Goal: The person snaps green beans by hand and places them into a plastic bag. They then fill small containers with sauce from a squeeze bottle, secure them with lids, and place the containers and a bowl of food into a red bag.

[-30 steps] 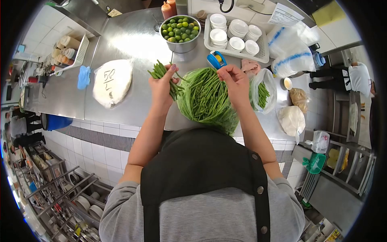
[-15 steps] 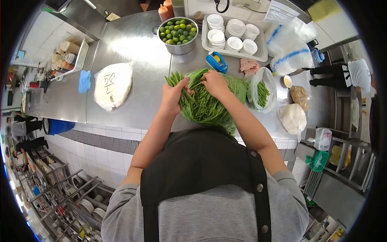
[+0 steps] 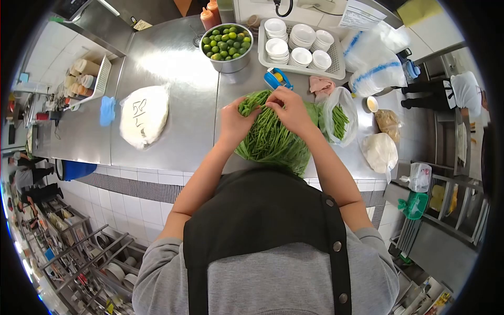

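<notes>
A large clear bag of green beans (image 3: 270,137) lies open on the steel counter in front of me. My left hand (image 3: 237,118) is wrapped round a bunch of beans at the bag's upper left. The fingertips of my right hand (image 3: 286,107) are pinched together on beans close beside it, over the bag. A smaller clear bag with green beans (image 3: 340,122) sits just right of the large one. Above my right hand is a blue tape dispenser (image 3: 278,79).
A metal bowl of green limes (image 3: 227,64), a tray (image 3: 338,65) of stacked white dishes and a pink cloth (image 3: 321,86) stand behind. A marked white bag (image 3: 144,116) lies left. White bags (image 3: 379,152) and a small cup (image 3: 372,104) are at right.
My left hand has moved slightly right and closed higher round the bunch. My right hand has shifted a little right, its fingertips now close to the left hand. The view has shifted slightly.
</notes>
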The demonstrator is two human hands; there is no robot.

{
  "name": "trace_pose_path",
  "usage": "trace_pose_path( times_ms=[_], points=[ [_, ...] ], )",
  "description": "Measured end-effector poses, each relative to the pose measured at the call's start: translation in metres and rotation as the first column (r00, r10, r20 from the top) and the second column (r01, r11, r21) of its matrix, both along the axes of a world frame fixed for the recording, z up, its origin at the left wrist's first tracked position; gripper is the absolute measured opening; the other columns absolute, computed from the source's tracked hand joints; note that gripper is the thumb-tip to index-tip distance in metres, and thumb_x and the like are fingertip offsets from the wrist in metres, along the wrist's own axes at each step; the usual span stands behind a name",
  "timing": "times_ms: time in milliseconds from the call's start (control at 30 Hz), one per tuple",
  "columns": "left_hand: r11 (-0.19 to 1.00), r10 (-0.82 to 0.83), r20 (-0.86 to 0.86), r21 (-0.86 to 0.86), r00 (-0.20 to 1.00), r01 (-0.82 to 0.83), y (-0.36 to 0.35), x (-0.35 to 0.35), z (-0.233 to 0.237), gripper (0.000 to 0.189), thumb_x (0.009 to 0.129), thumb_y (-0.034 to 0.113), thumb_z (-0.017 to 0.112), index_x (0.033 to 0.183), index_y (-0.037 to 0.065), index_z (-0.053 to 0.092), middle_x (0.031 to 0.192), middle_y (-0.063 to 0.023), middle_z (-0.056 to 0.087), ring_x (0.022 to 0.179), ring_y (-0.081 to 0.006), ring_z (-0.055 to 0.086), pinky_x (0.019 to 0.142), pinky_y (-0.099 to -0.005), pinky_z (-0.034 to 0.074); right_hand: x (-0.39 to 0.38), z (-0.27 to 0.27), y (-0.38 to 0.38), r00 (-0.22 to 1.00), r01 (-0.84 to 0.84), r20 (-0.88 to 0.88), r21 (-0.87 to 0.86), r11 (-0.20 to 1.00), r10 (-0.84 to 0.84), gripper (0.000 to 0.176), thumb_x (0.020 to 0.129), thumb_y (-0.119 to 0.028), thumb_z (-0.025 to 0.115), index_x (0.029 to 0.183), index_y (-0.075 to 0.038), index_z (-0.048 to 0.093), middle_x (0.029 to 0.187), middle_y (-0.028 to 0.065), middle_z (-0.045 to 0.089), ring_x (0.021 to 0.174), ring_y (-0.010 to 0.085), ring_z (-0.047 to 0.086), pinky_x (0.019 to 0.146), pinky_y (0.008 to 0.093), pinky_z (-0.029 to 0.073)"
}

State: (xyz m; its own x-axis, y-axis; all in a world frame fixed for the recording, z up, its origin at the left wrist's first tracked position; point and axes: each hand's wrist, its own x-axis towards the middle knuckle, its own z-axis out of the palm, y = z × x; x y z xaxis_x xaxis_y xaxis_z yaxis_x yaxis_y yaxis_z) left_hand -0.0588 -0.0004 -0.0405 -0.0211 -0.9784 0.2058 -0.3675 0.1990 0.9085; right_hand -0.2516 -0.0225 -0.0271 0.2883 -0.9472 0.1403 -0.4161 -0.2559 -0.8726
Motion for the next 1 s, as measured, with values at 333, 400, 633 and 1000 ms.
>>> trace_pose_path(
  times_ms=[333,400,633,1000],
  points=[
    [0.941,0.103,-0.658,0.308,0.746,0.143,-0.008,0.005,0.014,0.019,0.088,0.003,0.075,0.105,-0.001,0.067,0.089,-0.0097,0.072,0.065,-0.0120,0.063,0.063,-0.0289,0.055,-0.022,-0.022,0.013,0.894,-0.230,0.445,0.532,0.815,-0.038,0.019,0.093,-0.018,0.074,0.093,0.001,0.070,0.088,0.0005,0.067,0.074,0.0090,0.057,0.069,0.0264,0.048],
    [0.905,0.223,-0.850,0.363,0.478,0.222,-0.009,0.010,0.023,0.021,0.091,0.001,0.072,0.110,0.000,0.062,0.094,-0.0097,0.069,0.063,-0.0099,0.058,0.061,-0.0276,0.054,-0.024,-0.020,0.016,0.959,-0.258,0.252,0.590,0.765,0.129,0.024,0.094,-0.022,0.074,0.097,0.001,0.070,0.087,0.0011,0.067,0.076,0.0094,0.060,0.070,0.0264,0.050],
    [0.904,0.218,-0.902,0.331,0.373,0.272,-0.011,0.025,0.014,0.023,0.095,0.005,0.069,0.114,0.005,0.057,0.109,-0.0087,0.063,0.067,-0.0055,0.055,0.064,-0.0248,0.056,0.003,0.019,0.036,0.918,-0.311,0.386,0.561,0.767,0.090,0.026,0.097,-0.025,0.070,0.091,0.001,0.072,0.077,0.0021,0.068,0.075,0.0096,0.064,0.071,0.0248,0.052],
    [0.919,0.228,-0.842,0.352,0.488,0.178,-0.005,0.021,0.019,0.026,0.094,0.006,0.071,0.117,0.000,0.061,0.105,-0.0079,0.066,0.068,-0.0065,0.055,0.065,-0.0260,0.053,0.012,0.028,0.040,0.989,-0.118,0.092,0.044,0.992,0.114,0.010,0.092,-0.007,0.068,0.092,0.003,0.068,0.080,0.0062,0.065,0.071,0.0141,0.062,0.065,0.0291,0.048]
  ],
)
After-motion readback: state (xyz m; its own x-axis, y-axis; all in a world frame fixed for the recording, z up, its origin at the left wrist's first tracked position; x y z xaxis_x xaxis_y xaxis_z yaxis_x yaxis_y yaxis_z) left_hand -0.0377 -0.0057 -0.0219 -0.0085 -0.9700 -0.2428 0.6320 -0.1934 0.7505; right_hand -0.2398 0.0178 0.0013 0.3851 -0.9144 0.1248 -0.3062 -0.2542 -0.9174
